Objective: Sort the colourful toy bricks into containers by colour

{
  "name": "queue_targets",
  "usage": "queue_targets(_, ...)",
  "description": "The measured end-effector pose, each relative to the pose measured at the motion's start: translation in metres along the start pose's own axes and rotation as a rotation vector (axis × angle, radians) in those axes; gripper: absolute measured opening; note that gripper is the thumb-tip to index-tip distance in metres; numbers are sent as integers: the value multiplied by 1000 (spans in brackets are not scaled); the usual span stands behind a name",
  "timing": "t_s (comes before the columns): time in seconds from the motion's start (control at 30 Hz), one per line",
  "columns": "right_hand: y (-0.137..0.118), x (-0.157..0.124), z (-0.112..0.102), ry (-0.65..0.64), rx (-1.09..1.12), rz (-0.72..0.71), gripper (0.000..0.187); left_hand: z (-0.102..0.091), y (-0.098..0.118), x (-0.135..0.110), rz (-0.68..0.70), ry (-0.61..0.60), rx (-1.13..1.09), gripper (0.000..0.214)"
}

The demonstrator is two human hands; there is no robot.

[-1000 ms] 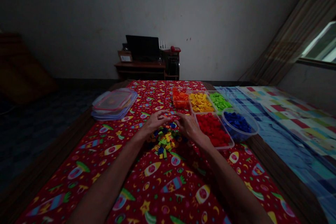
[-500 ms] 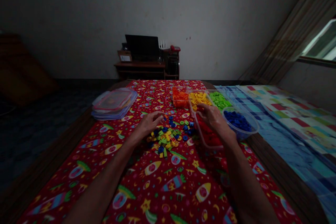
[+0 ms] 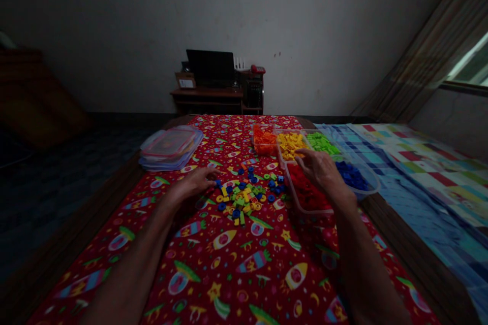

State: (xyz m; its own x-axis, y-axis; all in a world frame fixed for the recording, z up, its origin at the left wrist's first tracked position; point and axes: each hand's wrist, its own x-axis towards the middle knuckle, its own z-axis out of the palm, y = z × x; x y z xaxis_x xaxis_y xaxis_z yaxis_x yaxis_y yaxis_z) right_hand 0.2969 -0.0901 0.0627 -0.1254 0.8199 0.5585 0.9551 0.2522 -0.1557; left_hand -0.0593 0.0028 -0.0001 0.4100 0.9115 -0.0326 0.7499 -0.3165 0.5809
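Note:
At the left edge of a pile of toy bricks (image 3: 246,198), my left hand (image 3: 196,183) has its fingertips closed on a small blue brick (image 3: 217,183). The pile mixes blue, yellow and green pieces, some of them round, with a little orange. Over the tub of red bricks (image 3: 307,190) hovers my right hand (image 3: 324,168), its thumb and forefinger slightly apart with nothing visible between them. Its fingertips are by the near edge of the yellow bricks (image 3: 290,143). The hand and forearm cover part of the red tub and of the blue-brick bowl (image 3: 371,183).
Behind the pile stands a box of orange pieces (image 3: 264,139). Green bricks (image 3: 322,143) fill a tub at the back right. Stacked clear lids (image 3: 171,147) lie at the left. A bed (image 3: 412,183) adjoins the table's right side.
My left hand has drawn back leftward from the top of the pile to its left edge. The right hand has shifted a little to the right, away from the yellow bricks. The view has turned slightly.

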Motion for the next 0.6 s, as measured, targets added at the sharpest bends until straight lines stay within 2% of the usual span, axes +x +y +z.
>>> queue_targets(0.13,-19,-6,9,-58,47,-106,25,7,10,1,17,-88,103,38)
queue_targets(0.3,-44,-13,30,-198,115,-179,22,5,20,3,-1,11,180,30)
queue_targets(0.47,-62,-23,66,-300,2,-169,31,6,24,1,35,184,-14,33)
queue_targets(0.6,-62,-37,85,-267,-99,-198,32,15,28,2,35,163,-302,39)
